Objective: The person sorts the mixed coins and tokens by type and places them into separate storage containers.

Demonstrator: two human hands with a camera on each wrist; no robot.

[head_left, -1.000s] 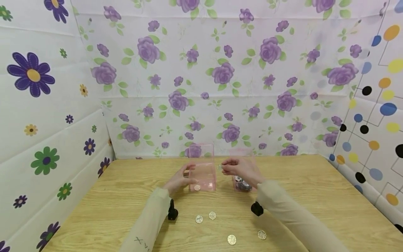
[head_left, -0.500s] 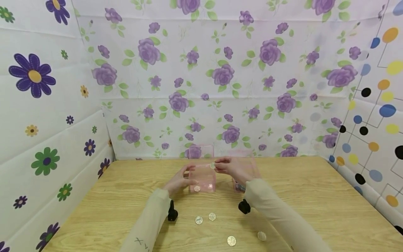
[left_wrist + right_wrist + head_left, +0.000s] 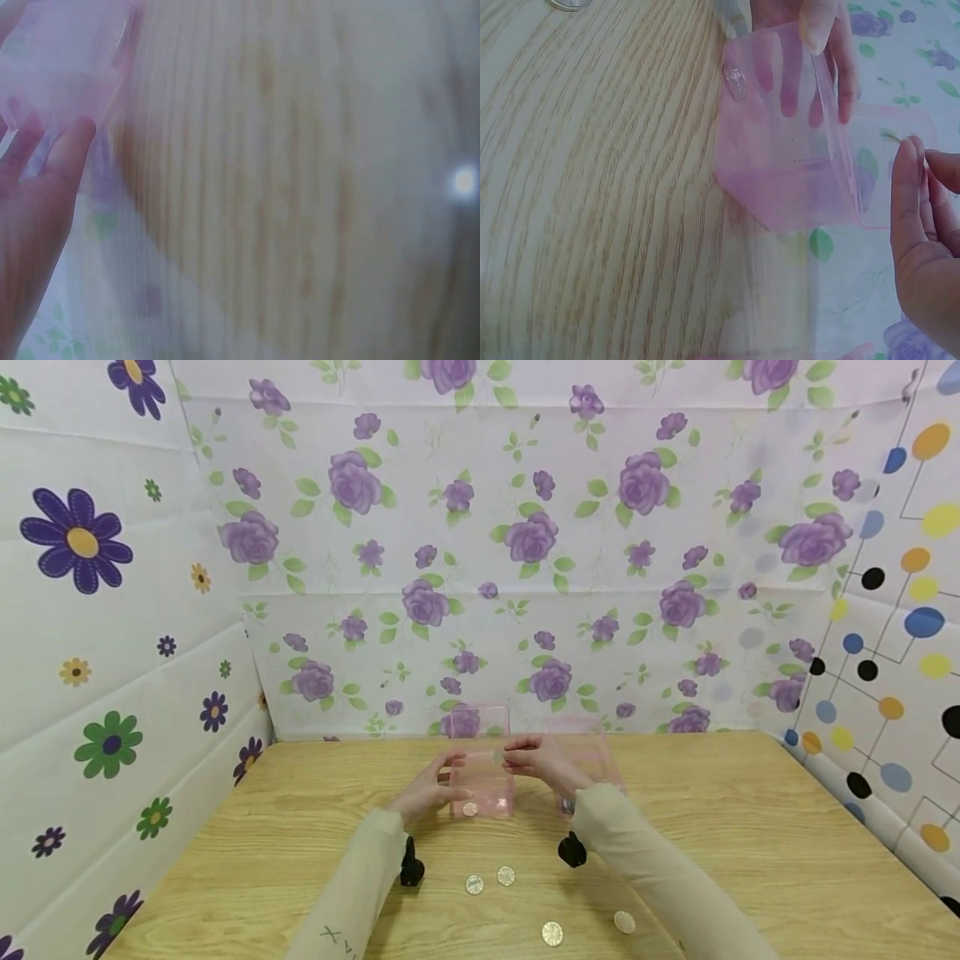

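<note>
Watching the table (image 3: 315, 835), I grip an open pink box (image 3: 483, 781) in my left hand (image 3: 427, 787); a second pink box (image 3: 597, 758) sits right of my right hand (image 3: 546, 762), contents mostly blocked by the sleeve (image 3: 652, 852). The right fingers pinch a coin (image 3: 499, 757) near the first lid (image 3: 483, 720). Four coins (image 3: 552, 933) lie nearside of both hands' fingers; another disc (image 3: 469, 810) shows below the left ones, inside or outside unclear.

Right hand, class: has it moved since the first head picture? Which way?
Yes: the right hand moved left, toward the left pink box.
</note>
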